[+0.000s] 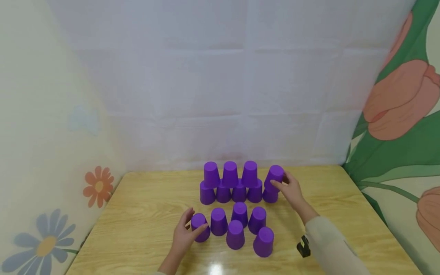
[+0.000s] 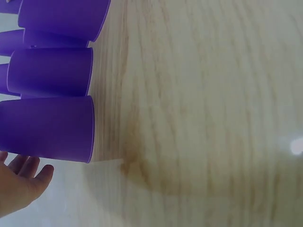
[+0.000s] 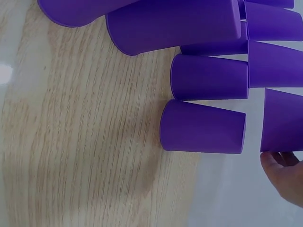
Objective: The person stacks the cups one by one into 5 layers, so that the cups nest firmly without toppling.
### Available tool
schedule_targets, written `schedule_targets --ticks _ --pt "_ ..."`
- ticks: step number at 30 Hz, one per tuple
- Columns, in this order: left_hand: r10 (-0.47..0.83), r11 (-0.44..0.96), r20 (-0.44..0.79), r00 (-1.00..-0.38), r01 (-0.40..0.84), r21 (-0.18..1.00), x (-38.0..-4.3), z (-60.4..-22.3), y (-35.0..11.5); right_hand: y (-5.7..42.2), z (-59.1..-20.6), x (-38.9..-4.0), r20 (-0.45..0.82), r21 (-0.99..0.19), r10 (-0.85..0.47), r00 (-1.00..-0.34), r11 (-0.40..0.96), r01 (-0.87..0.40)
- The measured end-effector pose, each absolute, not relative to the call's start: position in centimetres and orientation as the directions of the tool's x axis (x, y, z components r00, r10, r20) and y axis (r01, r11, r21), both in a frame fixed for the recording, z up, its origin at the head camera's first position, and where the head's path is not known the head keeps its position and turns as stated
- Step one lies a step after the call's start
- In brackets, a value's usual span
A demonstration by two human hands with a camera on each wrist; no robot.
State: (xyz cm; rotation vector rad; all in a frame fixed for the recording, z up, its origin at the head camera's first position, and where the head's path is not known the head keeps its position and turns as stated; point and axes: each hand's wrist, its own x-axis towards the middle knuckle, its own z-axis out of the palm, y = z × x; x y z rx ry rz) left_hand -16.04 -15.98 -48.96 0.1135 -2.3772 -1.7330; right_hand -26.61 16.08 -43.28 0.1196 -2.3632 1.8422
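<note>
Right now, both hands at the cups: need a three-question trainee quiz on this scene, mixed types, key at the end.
1. Count: how many cups stand in the upper row, leaving out the cup in the right hand?
2. True or false: in the right wrist view, a gap shows between that held cup and the lower cup beside it.
3. Pick one: in the head view, which front cup is the left hand closest to?
A) the rightmost
B) the leftmost
C) the one nearest the back rows

Key: 1. Three. 2. True. 3. B, the leftmost front cup.
</note>
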Motion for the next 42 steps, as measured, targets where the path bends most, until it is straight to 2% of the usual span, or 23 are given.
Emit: schedule_targets --ticks 14,21,33,42 --pt "-0.210 0.324 0.131 -0.969 0.057 0.944 -15.9 -50.7 -15.6 15.1 -43.2 -28.5 0.162 -0.954 0.010 -0.987 0.259 -0.154" --pt "-0.226 0.290 0.097 -0.969 0.028 0.957 -15.8 -51.2 -15.5 15.0 -43.2 -28.9 0.160 -0.944 0.027 -0.987 0.296 -0.145" --pt "-0.216 0.278 0.104 -0.971 0.041 0.960 -15.2 -51.2 -15.7 14.8 -43.3 -29.6 0.081 -0.947 0.012 -0.997 0.314 -0.073" --pt "-0.227 0.277 0.099 -0.969 0.033 0.960 -15.0 -51.2 -15.9 14.8 -43.3 -29.7 0.076 -0.948 -0.007 -0.997 0.309 -0.075"
